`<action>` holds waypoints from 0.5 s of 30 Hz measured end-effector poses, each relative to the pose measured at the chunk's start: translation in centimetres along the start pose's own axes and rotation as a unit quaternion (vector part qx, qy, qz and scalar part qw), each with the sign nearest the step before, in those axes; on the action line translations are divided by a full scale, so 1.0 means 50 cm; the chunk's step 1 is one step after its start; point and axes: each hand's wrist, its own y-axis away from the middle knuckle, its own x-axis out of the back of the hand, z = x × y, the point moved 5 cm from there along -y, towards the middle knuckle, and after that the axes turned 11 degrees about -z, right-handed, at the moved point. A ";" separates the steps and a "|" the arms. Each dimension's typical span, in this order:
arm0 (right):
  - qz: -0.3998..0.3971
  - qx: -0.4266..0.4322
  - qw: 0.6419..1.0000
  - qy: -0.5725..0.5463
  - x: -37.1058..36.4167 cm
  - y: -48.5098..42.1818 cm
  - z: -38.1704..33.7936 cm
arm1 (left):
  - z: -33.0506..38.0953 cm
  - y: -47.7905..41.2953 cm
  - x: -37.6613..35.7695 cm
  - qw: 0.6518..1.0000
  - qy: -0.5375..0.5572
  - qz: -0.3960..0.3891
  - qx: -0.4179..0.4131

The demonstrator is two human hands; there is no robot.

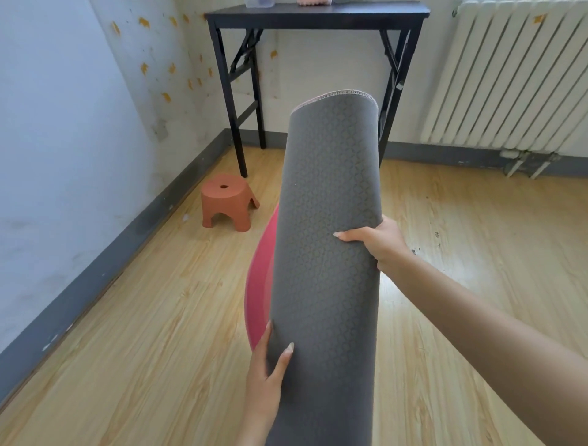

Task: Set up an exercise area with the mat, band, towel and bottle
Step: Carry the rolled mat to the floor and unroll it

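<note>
At the far left stands a pale wall [57, 143] with a dark grey skirting board [95, 273] along its foot. A wooden floor [143, 334] spreads out from it. A small terracotta stool [226, 200] sits on the floor near the corner, just in front of the left legs of a black folding table [318, 16] that stands against the back wall. On the tabletop, cut off by the top edge, are a clear container [261, 3] and something pink [315, 2]; what they are cannot be told.

In the middle, the mat [327, 207] is held up off the floor, nearly upright and loosely curled lengthwise. Its grey patterned side faces the camera. Its pink side [261, 280] shows as a curved strip along the left edge. The stitched top edge reaches up in front of the table's right legs.

The left hand [265, 372] grasps the mat's lower left edge, with the thumb lying on the grey face and the fingers wrapped behind. Higher up, the right hand [378, 242] grips the mat's right side, its thumb pressed across the grey surface and its forearm running down to the lower right corner.

On the right, a white radiator [509, 76] hangs on the back wall.
</note>
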 end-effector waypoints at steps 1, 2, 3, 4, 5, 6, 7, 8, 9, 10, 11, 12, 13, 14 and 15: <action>-0.003 -0.005 1.000 0.006 0.007 -0.009 0.010 | -0.014 -0.006 -0.007 1.000 0.006 -0.009 -0.002; -0.005 -0.007 1.000 0.013 0.016 -0.019 0.026 | -0.033 -0.015 -0.015 1.000 0.006 -0.015 -0.006; -0.008 -0.011 1.000 0.017 0.023 -0.025 0.035 | -0.045 -0.022 -0.019 1.000 0.005 -0.022 -0.001; -0.012 -0.012 1.000 0.019 0.031 -0.033 0.047 | -0.060 -0.030 -0.025 1.000 0.006 -0.030 0.004; -0.014 -0.011 1.000 0.017 0.043 -0.042 0.064 | -0.081 -0.038 -0.033 0.999 0.005 -0.041 0.010; -0.015 -0.009 1.000 0.017 0.054 -0.052 0.076 | -0.099 -0.047 -0.040 0.998 0.006 -0.053 0.016; -0.014 -0.012 1.000 0.016 0.064 -0.062 0.084 | -0.115 -0.057 -0.042 0.998 0.010 -0.061 0.032; -0.012 -0.015 1.000 0.016 0.076 -0.073 0.095 | -0.131 -0.070 -0.044 0.997 0.011 -0.070 0.043; -0.011 -0.020 1.000 0.019 0.086 -0.082 0.106 | -0.143 -0.079 -0.047 0.995 0.010 -0.081 0.053; -0.010 -0.025 0.999 0.021 0.096 -0.091 0.114 | -0.155 -0.090 -0.049 0.994 0.008 -0.094 0.059; -0.008 -0.028 0.999 0.021 0.108 -0.100 0.124 | -0.165 -0.103 -0.054 0.992 0.006 -0.111 0.063; -0.008 -0.030 0.999 0.019 0.118 -0.107 0.131 | -0.170 -0.116 -0.058 0.990 0.006 -0.128 0.062; -0.010 -0.031 0.999 0.016 0.128 -0.115 0.139 | -0.175 -0.128 -0.062 0.988 0.003 -0.140 0.064; -0.012 -0.033 0.999 0.013 0.140 -0.123 0.150 | -0.182 -0.140 -0.068 0.987 0.000 -0.152 0.060; -0.017 -0.033 0.999 0.012 0.152 -0.131 0.158 | -0.187 -0.150 -0.074 0.985 0.002 -0.161 0.058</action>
